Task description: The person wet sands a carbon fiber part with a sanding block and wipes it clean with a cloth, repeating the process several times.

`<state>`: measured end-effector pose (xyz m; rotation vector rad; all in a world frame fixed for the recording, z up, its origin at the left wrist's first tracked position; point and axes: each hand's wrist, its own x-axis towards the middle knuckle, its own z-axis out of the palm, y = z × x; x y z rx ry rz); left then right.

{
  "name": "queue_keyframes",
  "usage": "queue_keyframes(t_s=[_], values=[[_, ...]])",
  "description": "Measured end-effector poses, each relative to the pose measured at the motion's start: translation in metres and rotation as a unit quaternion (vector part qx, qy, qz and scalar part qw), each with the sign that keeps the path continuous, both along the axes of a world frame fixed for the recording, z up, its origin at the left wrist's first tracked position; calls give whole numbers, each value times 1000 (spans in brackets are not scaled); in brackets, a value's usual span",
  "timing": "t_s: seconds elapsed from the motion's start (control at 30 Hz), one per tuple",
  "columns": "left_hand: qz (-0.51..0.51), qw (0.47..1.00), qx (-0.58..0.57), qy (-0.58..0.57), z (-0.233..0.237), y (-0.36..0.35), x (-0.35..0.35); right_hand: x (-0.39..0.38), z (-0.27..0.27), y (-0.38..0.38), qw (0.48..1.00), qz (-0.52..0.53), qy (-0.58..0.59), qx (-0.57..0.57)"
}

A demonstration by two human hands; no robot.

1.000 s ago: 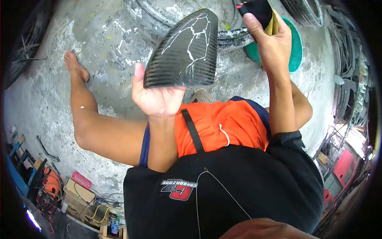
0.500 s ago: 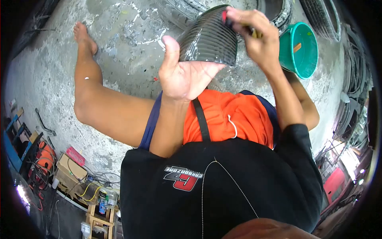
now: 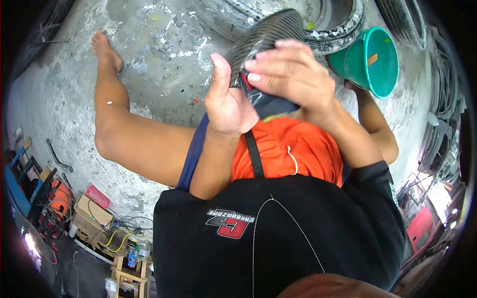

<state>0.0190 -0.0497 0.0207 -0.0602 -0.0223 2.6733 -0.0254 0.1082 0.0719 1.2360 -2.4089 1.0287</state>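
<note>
Above the concrete floor (image 3: pixel 154 84), the carbon-fibre shell (image 3: pixel 271 34) is held on the left hand (image 3: pixel 231 108), fingers hidden, while the red-edged black pad (image 3: pixel 246 81) gripped by the right hand (image 3: pixel 298 79) has been brought down towards the shell's lower edge, where the work now seems concentrated.

The shell (image 3: pixel 273 30) is against the left hand (image 3: pixel 231 109), partly behind the right hand (image 3: pixel 298 82), with a tyre (image 3: pixel 335 40) beyond on the floor (image 3: pixel 159 94), a bucket (image 3: pixel 344 57) to the right.
</note>
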Motion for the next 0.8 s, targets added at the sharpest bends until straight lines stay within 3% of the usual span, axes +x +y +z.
queue_keyframes(t_s=[0.03, 0.1, 0.13, 0.17, 0.23, 0.27, 0.37, 0.4, 0.43, 0.47, 0.5, 0.57, 0.63, 0.7, 0.73, 0.8], values=[[10, 992, 125, 14, -3, 3, -5, -13, -8, 8, 1000, 1, 26, 3], [11, 999, -45, -22, 13, 6, -7, -40, -27, 22, 969, -206, -125, -55], [-8, 993, -117, -11, 8, 6, -3, -37, -32, 24, 970, -223, -91, -34], [-13, 993, -117, -3, 10, 6, -3, -38, -35, 23, 969, -242, -53, -15], [0, 998, 1, -68, 13, 7, 0, -9, -12, -1, 994, -79, 57, -50], [-9, 1000, 0, 17, -6, -1, 3, -1, -5, -4, 995, -69, 61, -25], [-1, 999, -20, -33, 3, 4, -8, -25, -29, 16, 990, -131, 46, 16], [-8, 994, -92, -53, 6, 2, -8, -46, -29, 33, 952, -257, -155, 54], [-20, 994, -94, -46, 6, 0, -7, -62, -20, 51, 859, -369, -345, 84], [-19, 999, -38, -31, 4, -4, -8, -63, -14, 69, 811, -368, -427, -155], [-11, 1000, 21, -18, 0, -9, -11, -66, -7, 81, 717, -333, -479, -381], [-16, 999, 30, 12, -8, -21, -14, -52, 29, 72, 639, -297, -468, -533], [-17, 997, 67, 35, -12, -25, -21, -28, 27, 75, 665, -237, -451, -546], [-34, 995, 77, 45, -17, -24, -22, -15, 22, 80, 697, -144, -512, -481], [-40, 995, 84, 40, -18, -22, -21, -8, 17, 74, 682, -181, -518, -484], [-52, 994, 88, 34, -15, -18, -21, -6, 9, 67, 710, -163, -508, -459]])
